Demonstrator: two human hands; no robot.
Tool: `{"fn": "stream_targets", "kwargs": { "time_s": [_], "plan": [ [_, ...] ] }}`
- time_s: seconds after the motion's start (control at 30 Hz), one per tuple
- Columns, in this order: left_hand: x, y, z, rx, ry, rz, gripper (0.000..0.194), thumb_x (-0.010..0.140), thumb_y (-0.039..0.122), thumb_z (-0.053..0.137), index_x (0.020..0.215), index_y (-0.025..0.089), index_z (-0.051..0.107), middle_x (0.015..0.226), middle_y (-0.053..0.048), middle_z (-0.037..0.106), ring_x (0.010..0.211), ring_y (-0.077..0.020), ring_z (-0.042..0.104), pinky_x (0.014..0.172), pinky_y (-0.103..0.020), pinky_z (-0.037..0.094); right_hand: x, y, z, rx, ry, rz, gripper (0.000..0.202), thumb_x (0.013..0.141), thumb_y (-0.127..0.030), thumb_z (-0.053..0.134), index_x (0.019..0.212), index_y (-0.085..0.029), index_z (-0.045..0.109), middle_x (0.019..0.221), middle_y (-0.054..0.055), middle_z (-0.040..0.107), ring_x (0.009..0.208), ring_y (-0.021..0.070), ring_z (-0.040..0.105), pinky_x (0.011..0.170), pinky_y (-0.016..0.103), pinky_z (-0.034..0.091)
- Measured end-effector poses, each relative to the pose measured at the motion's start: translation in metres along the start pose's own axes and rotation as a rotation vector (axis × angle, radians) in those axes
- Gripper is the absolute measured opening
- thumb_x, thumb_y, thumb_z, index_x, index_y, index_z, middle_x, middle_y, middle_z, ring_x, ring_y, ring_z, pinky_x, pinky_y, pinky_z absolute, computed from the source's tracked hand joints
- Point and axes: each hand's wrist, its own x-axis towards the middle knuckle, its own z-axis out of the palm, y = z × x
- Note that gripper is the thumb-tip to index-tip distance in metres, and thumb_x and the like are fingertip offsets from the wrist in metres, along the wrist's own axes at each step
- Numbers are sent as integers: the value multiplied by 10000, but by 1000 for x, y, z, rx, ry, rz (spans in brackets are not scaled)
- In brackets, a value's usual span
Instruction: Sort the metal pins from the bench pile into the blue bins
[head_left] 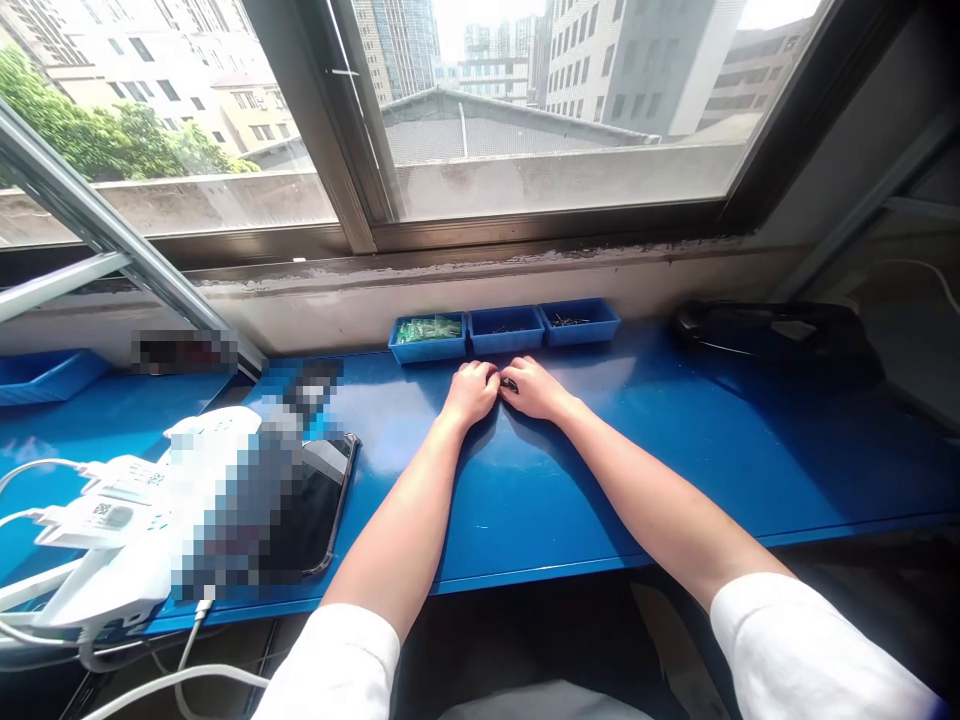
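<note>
My left hand (474, 390) and my right hand (534, 388) meet at the middle of the blue table (540, 500), with their fingertips almost touching. Between the curled fingers of the right hand shows a small dark piece (509, 385), too small to name. The left fingers are bent inward against it; whatever they grip is hidden. Just beyond the hands stand three blue bins in a row. Green pieces (427, 329) fill the left bin (431, 350). A few tiny dark bits lie in the middle bin (510, 343), and thin metal pieces (568, 321) in the right bin (585, 334).
On the left are a white power strip (217, 430) with plugs and cables, and a dark phone (322, 510) partly blurred out. Another blue bin (52, 378) sits farther left. A black object (780, 335) lies at the back right. Behind the table is a window (540, 180).
</note>
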Motion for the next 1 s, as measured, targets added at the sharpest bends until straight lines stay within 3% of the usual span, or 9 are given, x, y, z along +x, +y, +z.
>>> {"fn": "stream_targets", "kwargs": {
  "time_s": [0.2, 0.3, 0.4, 0.57, 0.7, 1.0],
  "plan": [
    [-5, 15, -1, 42, -125, 151, 337, 938, 360, 358, 1111, 193, 594, 1144, -86, 633, 1082, -220, 565, 965, -355, 417, 0, 10, 1, 32, 9, 28, 211, 798, -117, 481, 867, -157, 677, 889, 94, 599, 878, 205, 509, 796, 305, 436],
    [-6, 18, 1, 50, -151, 154, 395, 942, 402, 348, 1219, 182, 521, 1256, -95, 579, 1196, -231, 504, 1016, -364, 381, 2, 15, 2, 75, 21, 27, 223, 769, -77, 466, 798, -151, 674, 829, 79, 590, 819, 189, 515, 763, 289, 436],
    [-6, 18, 2, 41, -153, 155, 385, 940, 400, 355, 1206, 182, 527, 1251, -96, 580, 1195, -232, 505, 1014, -364, 385, 3, 18, 4, 102, 29, 25, 220, 767, -76, 469, 802, -155, 672, 836, 75, 596, 822, 188, 521, 769, 287, 440],
    [-6, 17, 0, -28, -118, 141, 303, 924, 335, 409, 1111, 181, 591, 1143, -93, 632, 1061, -227, 581, 932, -352, 446, 4, 20, 7, 77, 19, 51, 211, 793, -92, 467, 866, -141, 659, 912, 102, 616, 899, 213, 528, 819, 316, 444],
    [-5, 17, -2, -109, -62, 89, 293, 912, 300, 446, 1130, 188, 606, 1132, -81, 640, 1045, -215, 591, 919, -330, 461, 3, 20, 6, 145, 111, 22, 179, 833, -139, 472, 887, -157, 641, 956, 93, 620, 939, 209, 527, 865, 324, 440],
    [-1, 10, -1, -170, 142, 108, 244, 919, 249, 451, 996, 208, 679, 1004, -38, 691, 977, -180, 612, 905, -312, 456, 3, 16, 1, 255, 267, 60, 207, 897, -333, 487, 854, -188, 629, 818, 48, 647, 765, 167, 562, 710, 273, 430]
  ]
}}
